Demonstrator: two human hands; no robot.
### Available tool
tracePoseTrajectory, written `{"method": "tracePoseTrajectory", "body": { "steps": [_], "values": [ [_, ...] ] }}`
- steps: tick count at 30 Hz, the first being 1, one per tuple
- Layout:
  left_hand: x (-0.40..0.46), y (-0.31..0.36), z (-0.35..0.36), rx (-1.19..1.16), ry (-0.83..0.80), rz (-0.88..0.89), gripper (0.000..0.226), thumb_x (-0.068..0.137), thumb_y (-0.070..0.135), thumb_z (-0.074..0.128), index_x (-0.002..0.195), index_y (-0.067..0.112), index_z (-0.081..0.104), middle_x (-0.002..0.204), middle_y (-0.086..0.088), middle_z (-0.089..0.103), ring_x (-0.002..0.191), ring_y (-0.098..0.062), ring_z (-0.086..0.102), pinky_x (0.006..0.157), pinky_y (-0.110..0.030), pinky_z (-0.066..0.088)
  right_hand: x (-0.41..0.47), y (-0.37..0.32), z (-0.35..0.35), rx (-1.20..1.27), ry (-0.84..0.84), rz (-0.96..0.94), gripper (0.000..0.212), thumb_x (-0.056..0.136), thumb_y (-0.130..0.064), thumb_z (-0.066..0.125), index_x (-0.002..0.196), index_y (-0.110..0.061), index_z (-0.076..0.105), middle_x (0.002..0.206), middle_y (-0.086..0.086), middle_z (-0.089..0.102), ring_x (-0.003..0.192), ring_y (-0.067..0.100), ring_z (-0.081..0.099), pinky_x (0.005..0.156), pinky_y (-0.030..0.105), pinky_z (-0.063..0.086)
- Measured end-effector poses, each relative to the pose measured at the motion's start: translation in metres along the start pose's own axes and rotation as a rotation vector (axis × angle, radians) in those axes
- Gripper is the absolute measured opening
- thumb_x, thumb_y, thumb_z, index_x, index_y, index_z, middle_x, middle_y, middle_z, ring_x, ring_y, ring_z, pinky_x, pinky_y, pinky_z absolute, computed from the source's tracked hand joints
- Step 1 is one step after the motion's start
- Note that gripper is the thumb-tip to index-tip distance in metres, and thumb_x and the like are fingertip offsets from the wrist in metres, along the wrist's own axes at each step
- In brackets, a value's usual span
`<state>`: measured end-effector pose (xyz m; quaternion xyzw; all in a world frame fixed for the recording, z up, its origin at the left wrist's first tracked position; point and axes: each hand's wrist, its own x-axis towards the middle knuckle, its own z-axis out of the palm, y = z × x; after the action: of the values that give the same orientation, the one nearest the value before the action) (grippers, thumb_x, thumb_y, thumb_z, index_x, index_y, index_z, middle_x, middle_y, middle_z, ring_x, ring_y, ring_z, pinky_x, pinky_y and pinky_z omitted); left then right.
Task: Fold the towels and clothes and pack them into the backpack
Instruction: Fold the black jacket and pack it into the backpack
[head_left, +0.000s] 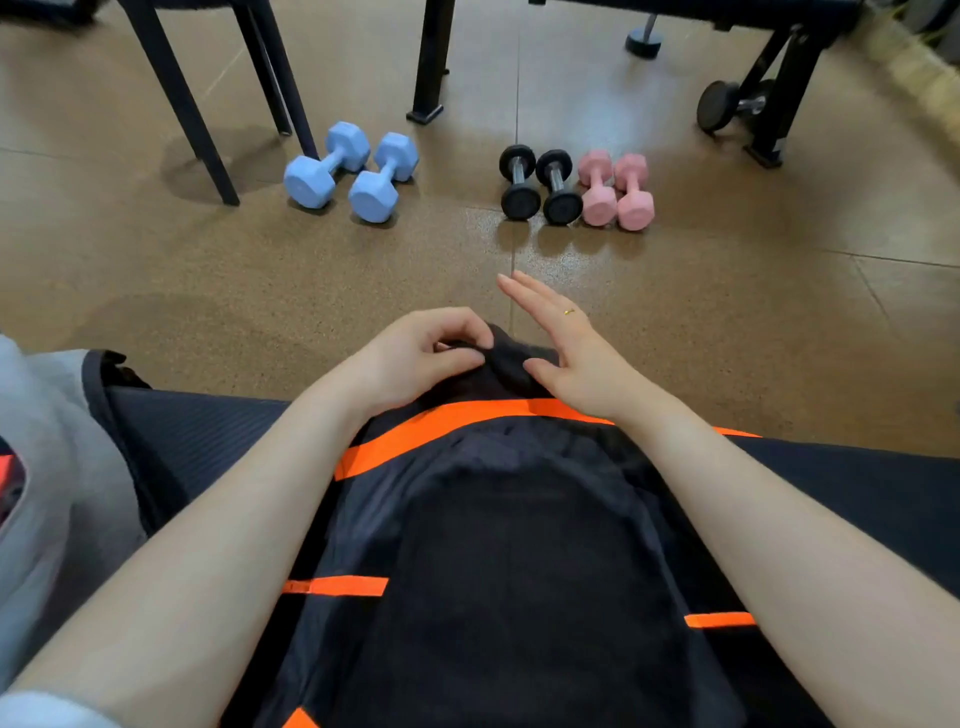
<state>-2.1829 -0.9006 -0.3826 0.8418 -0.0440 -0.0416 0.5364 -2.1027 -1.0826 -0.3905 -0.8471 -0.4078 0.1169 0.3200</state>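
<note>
Between the two hands, at the far edge of the dark mat, a black cloth (511, 364) bunches up out of the backpack (498, 545), a black bag with orange trim that lies flat and runs back toward the person between the forearms. The left hand (426, 353) has its fingers and thumb curled round a fold of that cloth and pinches it. The right hand (566, 348) is spread, fingers straight and lifted over the floor, with only the thumb touching the cloth from the other side. I judge that the pinch holds the fabric steady at the bag's mouth while the flat hand is there to press or tuck it in, so packing seems to be under way; whether the cloth is a towel or a garment cannot be told.

Left of the left forearm, a pale grey fabric (47, 467) lies heaped on the mat (208, 441), probably waiting its turn; how many pieces it holds is unclear. One backpack and one black cloth are in view.

Beyond the fingertips, on the brown floor (260, 270), stand two blue dumbbells (353, 171), two black dumbbells (540, 184) and two pink dumbbells (615, 189), paired side by side. Farther off to the right, one more dark dumbbell (732, 104) rests by a black frame (774, 104).
</note>
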Motion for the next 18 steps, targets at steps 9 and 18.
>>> {"method": "tracePoseTrajectory", "body": {
  "steps": [9, 18],
  "values": [
    [-0.052, 0.005, 0.018, 0.342, -0.095, 0.186, 0.013, 0.076, 0.003, 0.071, 0.080, 0.015, 0.074, 0.087, 0.016, 0.056, 0.080, 0.004, 0.056, 0.080, -0.003, 0.036, -0.020, -0.030, -0.019, -0.719, -0.545, -0.074, 0.032, 0.082, -0.032, 0.065, 0.113, -0.026, 0.062, 0.151, -0.004, 0.030, 0.144, 0.021, 0.008, 0.117, 0.040, 0.003],
    [-0.089, -0.003, 0.045, 0.743, 0.115, 0.123, 0.020, 0.077, -0.008, 0.049, 0.082, 0.009, 0.059, 0.098, -0.009, 0.058, 0.091, -0.029, 0.054, 0.069, -0.031, 0.036, -0.140, -0.029, 0.000, -1.038, 0.083, -0.233, 0.021, 0.052, -0.011, 0.075, 0.066, -0.012, 0.059, 0.060, 0.003, 0.058, 0.061, 0.026, 0.059, 0.089, 0.038, 0.037]
  ]
}}
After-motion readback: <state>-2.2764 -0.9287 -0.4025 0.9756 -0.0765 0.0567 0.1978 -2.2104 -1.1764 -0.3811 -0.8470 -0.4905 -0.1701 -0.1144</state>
